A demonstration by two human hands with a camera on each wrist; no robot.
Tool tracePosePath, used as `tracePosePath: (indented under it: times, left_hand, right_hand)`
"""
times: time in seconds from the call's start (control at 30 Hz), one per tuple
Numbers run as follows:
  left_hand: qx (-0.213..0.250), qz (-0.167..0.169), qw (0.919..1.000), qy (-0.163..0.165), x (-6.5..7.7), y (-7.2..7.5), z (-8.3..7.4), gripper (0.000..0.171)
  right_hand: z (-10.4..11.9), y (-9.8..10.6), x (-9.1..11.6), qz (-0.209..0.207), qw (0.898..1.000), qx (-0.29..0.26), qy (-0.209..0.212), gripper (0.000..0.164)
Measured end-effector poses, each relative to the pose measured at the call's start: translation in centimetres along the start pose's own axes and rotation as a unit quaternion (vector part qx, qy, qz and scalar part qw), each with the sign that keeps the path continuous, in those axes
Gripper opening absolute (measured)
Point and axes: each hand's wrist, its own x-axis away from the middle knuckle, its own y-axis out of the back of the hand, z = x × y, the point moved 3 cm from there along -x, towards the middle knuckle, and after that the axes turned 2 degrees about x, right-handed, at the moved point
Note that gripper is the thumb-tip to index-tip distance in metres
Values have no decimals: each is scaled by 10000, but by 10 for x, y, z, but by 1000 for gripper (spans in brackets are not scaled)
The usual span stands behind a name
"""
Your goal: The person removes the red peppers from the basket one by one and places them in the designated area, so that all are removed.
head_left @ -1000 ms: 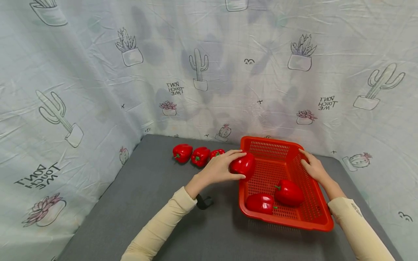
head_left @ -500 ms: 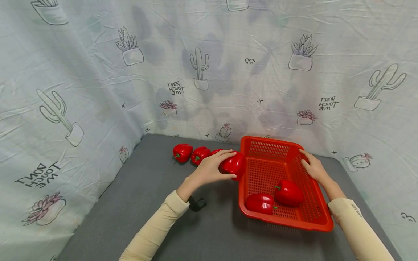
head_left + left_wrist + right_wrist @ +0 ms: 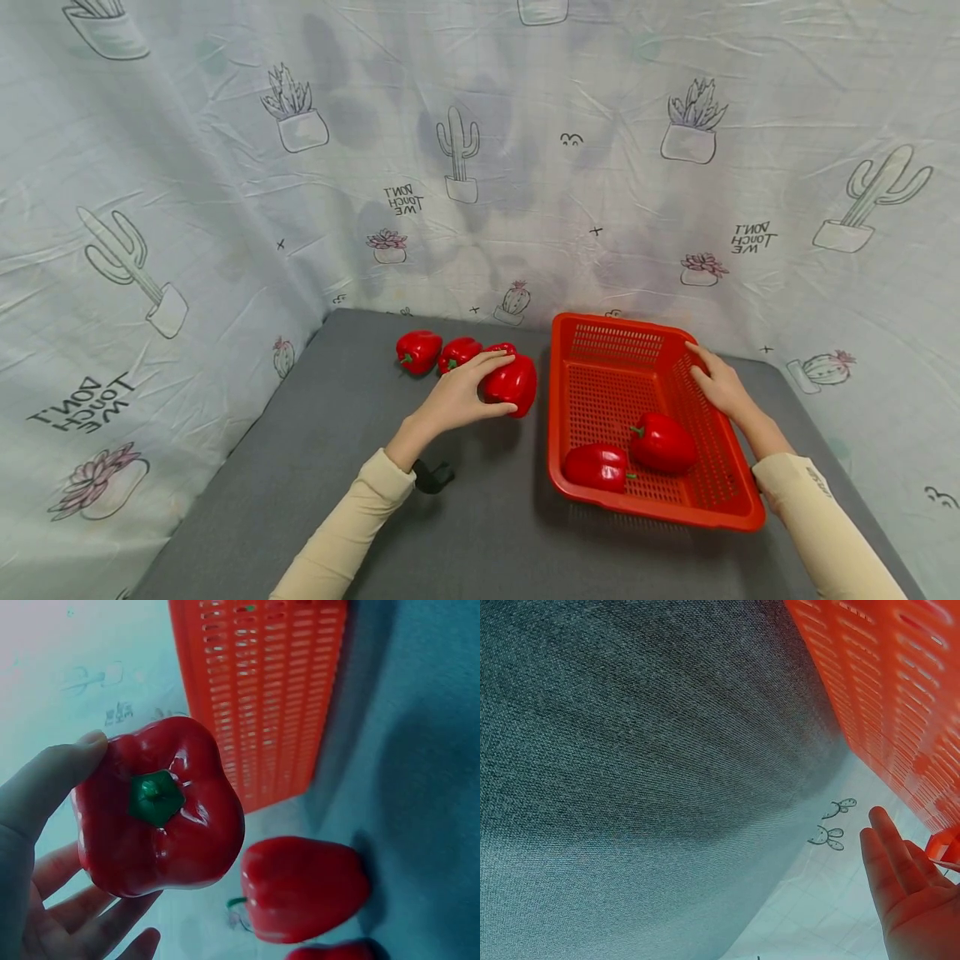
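Left of the slotted plastic basket (image 3: pixel 606 398), the left hand (image 3: pixel 456 397) grasps a glossy, lobed red pepper (image 3: pixel 513 386), thumb and fingers around it. The right hand (image 3: pixel 724 387) rests loosely on the basket's right rim, fingers extended. Two smooth peppers (image 3: pixel 665 443) lie inside the basket; three others (image 3: pixel 418 351) line up farther left of it on the grey, woven-textured table (image 3: pixel 300 467).

2 wrist views cut the basket (image 3: pixel 262 697) off

Left hand (image 3: pixel 456 397) curved; right hand (image 3: pixel 724 388) outstretched
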Motion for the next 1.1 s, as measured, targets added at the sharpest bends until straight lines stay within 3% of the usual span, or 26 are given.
tracePosePath:
  times: [0.73, 1.1]
  left_hand:
    - [333, -279, 9979, 473, 33, 6, 52, 69]
    - [460, -378, 9952, 783, 50, 17, 65, 71]
  right_hand:
    - [1, 0, 1, 73, 9999, -107, -114, 48]
    - [1, 0, 2, 69, 9999, -34, -89, 48]
